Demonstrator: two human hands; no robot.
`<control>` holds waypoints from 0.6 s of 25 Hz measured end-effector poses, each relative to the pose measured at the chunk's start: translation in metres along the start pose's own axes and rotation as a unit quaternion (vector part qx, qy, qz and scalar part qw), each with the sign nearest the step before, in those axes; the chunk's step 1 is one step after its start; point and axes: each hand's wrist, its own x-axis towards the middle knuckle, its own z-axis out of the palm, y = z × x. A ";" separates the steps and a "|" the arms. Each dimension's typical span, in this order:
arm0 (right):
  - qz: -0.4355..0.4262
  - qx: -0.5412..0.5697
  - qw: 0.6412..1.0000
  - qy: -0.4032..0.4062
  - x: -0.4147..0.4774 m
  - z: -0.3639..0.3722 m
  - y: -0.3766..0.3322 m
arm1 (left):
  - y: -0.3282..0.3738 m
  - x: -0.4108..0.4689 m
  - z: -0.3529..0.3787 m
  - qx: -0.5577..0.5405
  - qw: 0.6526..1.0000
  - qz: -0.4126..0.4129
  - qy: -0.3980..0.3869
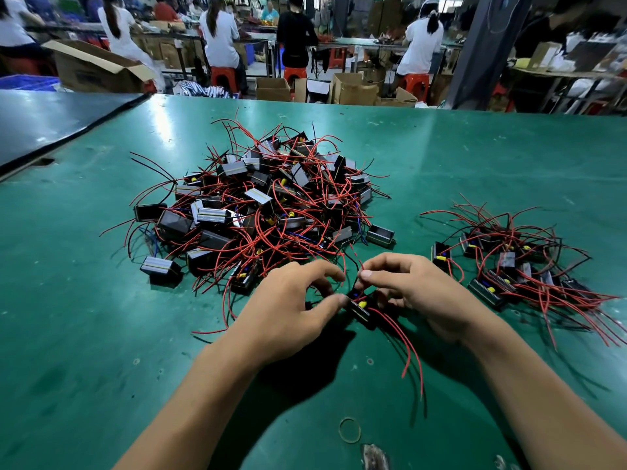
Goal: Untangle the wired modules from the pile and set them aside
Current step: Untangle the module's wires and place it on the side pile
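A big tangled pile of black modules with red wires (261, 205) lies on the green table (84, 300) ahead of me. A smaller group of separated modules (509, 266) lies at the right, wires trailing right. Between my hands, just above the table, is one black module (361, 308) with a yellow part and red wires running toward me. My left hand (291, 307) holds its left end with thumb and fingers. My right hand (417, 290) pinches a wire of this module just above it.
A rubber band (350, 430) lies on the table near me. A dark board (40, 123) covers the far left corner. Beyond the table's far edge are cardboard boxes (353, 89), red stools and several people at other benches.
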 end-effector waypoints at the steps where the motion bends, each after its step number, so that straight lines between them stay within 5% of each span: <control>1: -0.001 0.002 1.000 -0.004 -0.001 0.000 -0.001 | 0.000 0.000 0.001 0.015 1.000 0.013 -0.002; 6: -0.010 0.016 1.000 0.006 0.000 0.002 0.000 | 0.002 0.001 0.003 0.021 1.000 0.020 -0.002; 15: -0.080 -0.030 0.996 -0.029 -0.002 0.004 0.003 | 0.004 0.002 -0.003 -0.123 0.990 -0.065 0.038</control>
